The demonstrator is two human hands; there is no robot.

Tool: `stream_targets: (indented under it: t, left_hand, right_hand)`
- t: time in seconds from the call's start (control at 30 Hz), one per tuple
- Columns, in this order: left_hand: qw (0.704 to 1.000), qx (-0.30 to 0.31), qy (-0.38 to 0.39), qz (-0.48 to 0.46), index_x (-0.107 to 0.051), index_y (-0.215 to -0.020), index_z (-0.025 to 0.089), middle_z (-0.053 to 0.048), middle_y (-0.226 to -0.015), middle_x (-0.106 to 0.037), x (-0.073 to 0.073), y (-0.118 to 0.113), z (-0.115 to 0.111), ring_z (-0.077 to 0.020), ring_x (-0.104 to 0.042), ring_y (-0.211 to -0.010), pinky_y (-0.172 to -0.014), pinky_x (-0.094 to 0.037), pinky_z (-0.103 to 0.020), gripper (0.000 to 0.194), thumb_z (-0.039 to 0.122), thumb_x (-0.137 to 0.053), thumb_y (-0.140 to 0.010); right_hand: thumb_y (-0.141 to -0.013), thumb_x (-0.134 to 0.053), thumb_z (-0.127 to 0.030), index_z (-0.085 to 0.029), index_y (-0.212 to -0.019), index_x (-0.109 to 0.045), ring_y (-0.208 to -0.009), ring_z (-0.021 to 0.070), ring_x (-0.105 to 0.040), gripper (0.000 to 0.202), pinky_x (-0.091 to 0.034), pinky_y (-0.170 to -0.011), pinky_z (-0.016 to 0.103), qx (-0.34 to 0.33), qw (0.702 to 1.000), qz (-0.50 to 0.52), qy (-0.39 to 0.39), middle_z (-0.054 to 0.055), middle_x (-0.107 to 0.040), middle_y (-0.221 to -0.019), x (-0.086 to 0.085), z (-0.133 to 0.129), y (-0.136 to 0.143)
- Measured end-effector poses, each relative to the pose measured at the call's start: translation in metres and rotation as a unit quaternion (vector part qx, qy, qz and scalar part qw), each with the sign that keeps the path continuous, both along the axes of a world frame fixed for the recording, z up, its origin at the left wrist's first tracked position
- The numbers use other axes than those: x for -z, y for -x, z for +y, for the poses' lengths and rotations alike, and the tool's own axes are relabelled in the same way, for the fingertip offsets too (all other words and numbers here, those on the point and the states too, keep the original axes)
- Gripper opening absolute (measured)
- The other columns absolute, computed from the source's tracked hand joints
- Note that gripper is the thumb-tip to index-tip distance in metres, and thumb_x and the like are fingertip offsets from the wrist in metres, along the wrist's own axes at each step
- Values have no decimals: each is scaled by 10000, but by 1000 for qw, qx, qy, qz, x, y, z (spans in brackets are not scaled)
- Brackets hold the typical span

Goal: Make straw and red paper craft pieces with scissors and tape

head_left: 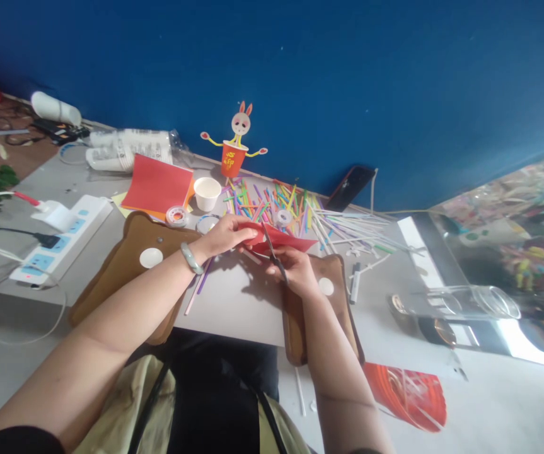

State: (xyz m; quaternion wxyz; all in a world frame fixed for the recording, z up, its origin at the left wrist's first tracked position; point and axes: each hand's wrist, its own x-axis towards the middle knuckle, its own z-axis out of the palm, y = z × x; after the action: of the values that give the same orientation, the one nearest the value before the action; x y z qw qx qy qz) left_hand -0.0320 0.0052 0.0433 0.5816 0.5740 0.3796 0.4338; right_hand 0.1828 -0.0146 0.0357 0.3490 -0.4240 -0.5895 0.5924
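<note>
Between my hands is a sheet of red paper (293,239), raised a little over the table. My left hand (227,238) pinches its left end, thumb on top. A pair of scissors (278,261) is gripped in my right hand (293,270), with the blades across the paper near my left fingers. How far the cut runs I cannot tell. Under my left forearm lies a brown bear-shaped mat (106,277), and a second brown mat (295,334) is beneath my right wrist. White paper discs (151,258) rest on the mats.
Colourful paper straws (272,202) spread behind my hands. A red cup with a rabbit figure (234,157) stands against the blue wall. Nearby are a white paper cup (207,193), tape roll (176,217), red sheets (158,186), power strip (63,243), phone (351,187) and glass (474,302).
</note>
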Motion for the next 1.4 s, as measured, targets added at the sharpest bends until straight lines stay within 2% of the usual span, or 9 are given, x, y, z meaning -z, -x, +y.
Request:
stream_targets:
  t: [0.17,0.3,0.6,0.77,0.9,1.07,1.23,1.4]
  left_hand:
    - [1000,-6,-17,7,-600,-713,138,28,-610,-538,4,0,2,-71,-521,-501,-469,-450,-185,287,390,-604,-849]
    - [1000,-13,-29,2,-644,-785,131,16,-643,-578,4,-1,3,-69,-513,-487,-449,-416,-185,301,428,-636,-835]
    - [999,7,-31,-12,-625,-743,126,25,-611,-575,8,0,3,-72,-537,-516,-483,-417,-182,260,362,-735,-762]
    - [999,-17,-10,-41,-599,-712,129,34,-596,-556,0,-2,1,-52,-494,-472,-457,-393,-178,259,354,-688,-803]
    - [999,-10,1,-43,-600,-719,129,33,-589,-559,-3,-2,0,-39,-464,-437,-429,-357,-172,248,345,-677,-815]
    - [999,-4,6,-31,-640,-767,124,30,-578,-563,2,1,2,-44,-457,-419,-410,-338,-179,221,337,-686,-805]
    - [1000,-1,-9,-9,-636,-735,123,42,-534,-524,6,3,4,-46,-443,-407,-397,-304,-179,215,323,-685,-796]
    - [1000,9,-13,2,-634,-728,126,49,-505,-490,8,5,5,-53,-437,-410,-403,-291,-185,173,279,-639,-809]
  right_hand:
    - [-507,-920,-426,-155,-869,-660,-405,87,-479,522,-389,-398,225,4,1000,11,13,-37,-597,-531,1,-1,0]
    - [-519,-920,-408,-157,-866,-665,-425,84,-485,499,-390,-412,218,6,1000,9,15,-36,-606,-546,1,-2,0]
    - [-529,-913,-415,-154,-882,-664,-420,82,-477,505,-389,-407,222,8,1000,8,12,-32,-611,-543,1,-2,1]
    - [-496,-918,-457,-171,-830,-626,-406,90,-483,528,-392,-390,230,8,1000,0,4,-35,-600,-535,2,-1,1]
    - [-502,-918,-449,-174,-826,-618,-412,96,-495,520,-399,-391,229,7,1000,0,5,-33,-601,-538,3,0,0]
    - [-503,-912,-470,-170,-839,-637,-450,109,-524,528,-430,-421,239,-6,1000,-13,0,-16,-623,-579,2,1,-2]
    - [-503,-910,-480,-156,-823,-670,-580,146,-605,515,-490,-518,261,-20,999,-30,-24,32,-685,-692,2,3,-4]
    - [-491,-917,-475,-148,-864,-687,-582,142,-596,546,-487,-521,262,-27,1000,-13,-9,37,-689,-714,2,2,-4]
